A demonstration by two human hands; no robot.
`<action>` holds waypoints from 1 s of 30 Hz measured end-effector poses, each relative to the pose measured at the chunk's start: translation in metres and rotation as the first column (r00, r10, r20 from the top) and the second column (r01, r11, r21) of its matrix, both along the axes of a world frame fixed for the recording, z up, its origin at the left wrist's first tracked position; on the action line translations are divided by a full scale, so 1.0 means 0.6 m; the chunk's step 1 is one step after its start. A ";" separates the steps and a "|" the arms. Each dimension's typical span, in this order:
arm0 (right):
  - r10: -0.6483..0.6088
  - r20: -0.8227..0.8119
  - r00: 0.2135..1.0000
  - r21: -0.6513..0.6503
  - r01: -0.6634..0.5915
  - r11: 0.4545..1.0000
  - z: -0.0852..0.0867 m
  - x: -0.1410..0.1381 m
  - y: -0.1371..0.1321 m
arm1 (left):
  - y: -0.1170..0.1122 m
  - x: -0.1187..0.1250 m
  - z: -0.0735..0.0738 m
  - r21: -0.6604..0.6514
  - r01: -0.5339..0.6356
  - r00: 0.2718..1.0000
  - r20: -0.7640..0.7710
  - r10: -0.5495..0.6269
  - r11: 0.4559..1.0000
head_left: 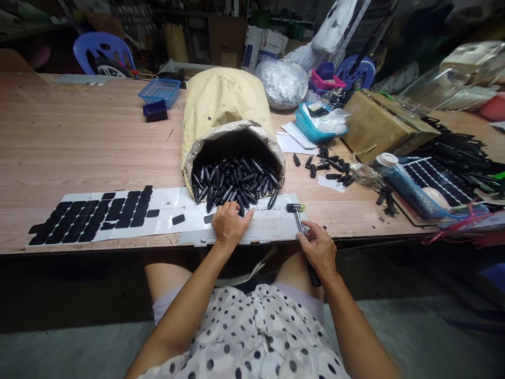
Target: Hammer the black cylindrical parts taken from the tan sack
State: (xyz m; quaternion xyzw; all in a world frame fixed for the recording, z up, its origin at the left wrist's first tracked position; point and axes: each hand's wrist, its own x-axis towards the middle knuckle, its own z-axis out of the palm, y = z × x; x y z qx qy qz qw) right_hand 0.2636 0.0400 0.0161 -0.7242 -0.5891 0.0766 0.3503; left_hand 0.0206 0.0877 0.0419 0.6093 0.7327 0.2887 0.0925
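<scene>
My left hand [230,222] is at the front edge of a heap of small black tapered parts [232,179], which spill from the mouth of a tan sack [224,97]. Its thumb is spread away from the fingers, which touch the nearest pieces; the fingertips are partly hidden. My right hand [319,246] grips a small hammer [299,218] by its shaft. The hammer's black and yellow head points away from me, and its dark handle end hangs below the table edge. Beneath both hands lies a white and grey sheet [268,231].
Black rounded pads [82,218] cover the sheet's left part. More black parts [329,167] lie loose to the right, near a cardboard box [386,123] and a blue basket [418,184]. Behind are a light blue basket [160,92], a dark blue tray [155,110] and a teal basket [315,129].
</scene>
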 end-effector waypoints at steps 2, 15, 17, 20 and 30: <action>-0.004 0.000 1.000 -0.008 0.004 1.000 0.001 -0.001 0.000 | 0.012 0.007 -0.004 -0.040 -0.037 0.999 -0.021 0.036 0.999; -0.012 -0.030 0.999 0.000 0.012 1.000 0.010 -0.006 -0.002 | -0.020 -0.038 -0.019 0.009 0.417 0.909 -0.036 -0.416 0.909; 0.001 -0.066 0.998 0.013 0.000 1.000 0.010 -0.005 -0.002 | -0.017 -0.041 -0.022 -0.006 0.449 0.893 0.002 -0.449 0.893; 0.037 -0.212 0.977 0.036 -0.030 0.999 0.012 -0.008 -0.008 | -0.012 -0.044 -0.024 -0.019 0.462 0.886 0.049 -0.461 0.887; 0.317 -0.496 0.809 0.089 -0.316 0.945 0.034 -0.079 -0.049 | -0.009 -0.042 -0.017 -0.077 0.438 0.896 0.124 -0.427 0.896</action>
